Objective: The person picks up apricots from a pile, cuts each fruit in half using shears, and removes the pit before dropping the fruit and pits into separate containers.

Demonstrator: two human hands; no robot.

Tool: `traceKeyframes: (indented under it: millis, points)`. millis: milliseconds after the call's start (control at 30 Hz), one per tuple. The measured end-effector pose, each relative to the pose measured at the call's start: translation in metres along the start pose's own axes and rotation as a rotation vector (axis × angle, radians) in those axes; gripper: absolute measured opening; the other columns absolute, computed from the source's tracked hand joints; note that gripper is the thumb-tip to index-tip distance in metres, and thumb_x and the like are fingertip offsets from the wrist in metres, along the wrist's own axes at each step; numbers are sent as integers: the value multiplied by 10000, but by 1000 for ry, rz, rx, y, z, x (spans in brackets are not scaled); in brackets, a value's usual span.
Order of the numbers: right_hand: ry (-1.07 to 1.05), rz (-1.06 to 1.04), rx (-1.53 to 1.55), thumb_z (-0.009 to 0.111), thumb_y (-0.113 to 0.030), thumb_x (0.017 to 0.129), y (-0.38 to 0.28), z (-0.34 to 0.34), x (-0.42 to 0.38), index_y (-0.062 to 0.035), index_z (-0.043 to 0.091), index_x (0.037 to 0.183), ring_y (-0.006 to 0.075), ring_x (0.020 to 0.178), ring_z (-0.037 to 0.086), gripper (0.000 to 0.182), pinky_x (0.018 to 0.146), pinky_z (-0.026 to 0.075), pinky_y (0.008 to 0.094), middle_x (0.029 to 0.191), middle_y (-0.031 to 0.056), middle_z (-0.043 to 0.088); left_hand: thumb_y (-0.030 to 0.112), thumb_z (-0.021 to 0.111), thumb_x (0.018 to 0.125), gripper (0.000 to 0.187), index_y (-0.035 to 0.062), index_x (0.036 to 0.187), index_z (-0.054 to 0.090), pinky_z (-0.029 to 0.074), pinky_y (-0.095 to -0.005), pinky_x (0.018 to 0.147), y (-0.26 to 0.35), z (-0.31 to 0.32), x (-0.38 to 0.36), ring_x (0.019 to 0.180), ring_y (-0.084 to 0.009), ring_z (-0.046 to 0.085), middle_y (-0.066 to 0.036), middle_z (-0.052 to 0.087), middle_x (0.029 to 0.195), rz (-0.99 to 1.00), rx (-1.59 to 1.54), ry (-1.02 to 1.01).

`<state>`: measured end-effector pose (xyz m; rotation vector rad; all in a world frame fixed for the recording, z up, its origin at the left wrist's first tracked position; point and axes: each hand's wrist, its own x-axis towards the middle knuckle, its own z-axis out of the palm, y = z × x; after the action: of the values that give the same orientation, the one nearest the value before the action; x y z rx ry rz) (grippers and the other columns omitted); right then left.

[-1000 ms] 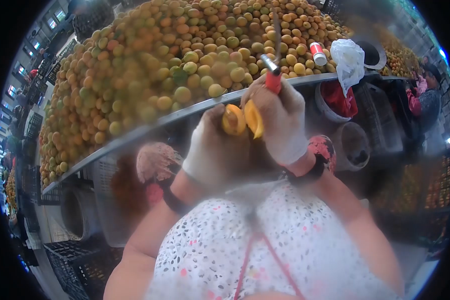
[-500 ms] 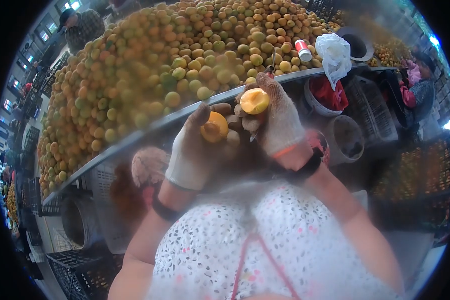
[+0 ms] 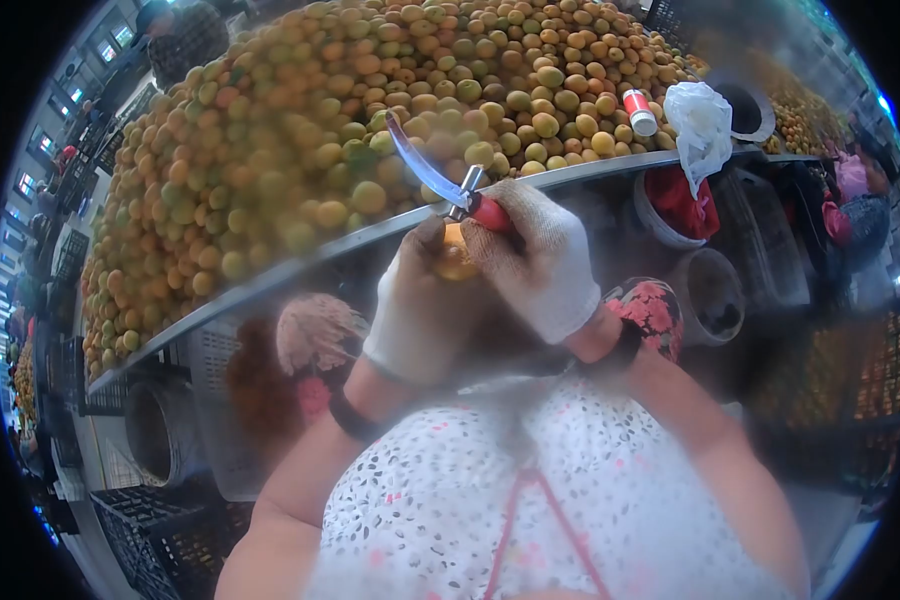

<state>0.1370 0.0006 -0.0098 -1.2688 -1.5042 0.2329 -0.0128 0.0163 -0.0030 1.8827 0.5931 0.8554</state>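
My left hand (image 3: pixel 410 305), in a white glove with stained fingertips, is closed around an orange-yellow apricot (image 3: pixel 455 256); most of the fruit is hidden by the gloves. My right hand (image 3: pixel 548 262), gloved too, grips the red handle of a curved knife (image 3: pixel 425 172). Its blade points up and to the left, and a short metal piece crosses it near the handle. Both hands are close together in front of the table's metal edge (image 3: pixel 365 232), with the right fingers touching or nearly touching the apricot.
Beyond the edge lies a large heap of apricots (image 3: pixel 270 130). A red-and-white bottle (image 3: pixel 639 113) and a white plastic bag (image 3: pixel 698 125) are at the right. Below stand buckets (image 3: pixel 710 295) and a dark crate (image 3: pixel 150 535). Other people (image 3: pixel 185 42) are farther off.
The apricot half in my right hand is no longer visible there. My right hand has turned, bringing the knife's blade up over the left hand, and moved closer to the left hand's apricot.
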Motion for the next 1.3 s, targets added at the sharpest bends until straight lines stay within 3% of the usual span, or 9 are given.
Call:
traceKeyframes:
  millis: [33,133,233,467,667,767,900,1033,1300]
  points:
    - [-11,-61,-35,712,-74,803,2,3,1,-51,607,879,357,716,596,132,615,486,388,780,164,585,349,493,996,433,25,1283,480,472,-492,995,-3,0,0,1103,-257,606,-154,609,1193,189,490,-5]
    - [3,-89,-75,739,-96,783,0,-1,3,-65,619,916,344,730,610,182,621,487,400,817,147,595,312,510,996,383,39,1264,490,493,-452,974,-38,5,2,1115,-222,600,-115,620,1166,-234,-837,25]
    - [-34,-178,-108,749,-96,757,-6,-8,0,-76,624,967,355,750,625,245,627,497,406,881,152,616,351,503,1000,389,41,1235,510,498,-416,890,-38,-1,2,1013,-220,609,-116,630,1088,-443,-1083,102]
    - [-259,-288,-307,717,-71,761,-17,-19,-6,-52,608,983,364,789,643,249,653,519,412,904,159,625,442,486,1010,435,44,1169,556,509,-334,694,-27,-3,-2,775,-214,628,-118,652,906,-553,-1045,122]
    - [30,366,292,649,-136,887,1,-20,-5,-31,657,907,279,695,635,107,636,485,317,760,140,624,509,472,1006,497,46,1160,569,483,-313,587,-5,-7,-9,641,-229,612,-130,647,775,-556,-879,96]
    - [-48,-180,-393,682,-160,904,-4,-37,1,5,680,973,112,678,593,179,618,470,256,790,51,657,482,507,997,494,47,1229,548,477,-318,601,-15,-6,-10,679,-229,613,-140,655,838,-468,-1030,151]
    - [-21,-119,-371,635,-169,933,-16,-50,-2,15,694,990,71,701,591,201,618,470,240,827,16,661,342,571,967,467,52,1323,488,466,-309,612,10,-6,-13,728,-217,610,-137,642,891,-372,-986,88]
    - [161,235,283,466,-204,989,-49,-52,-3,40,687,1007,107,658,611,330,572,483,244,788,58,664,216,588,925,451,48,1329,478,461,-298,613,15,-11,-13,711,-201,601,-129,629,871,-376,-867,68]
    - [123,247,417,566,-323,964,-53,-47,-5,57,669,1005,102,545,558,396,493,460,215,726,67,629,278,533,953,450,46,1333,468,483,-298,614,5,-6,-4,679,-210,607,-146,629,843,-398,-920,74]
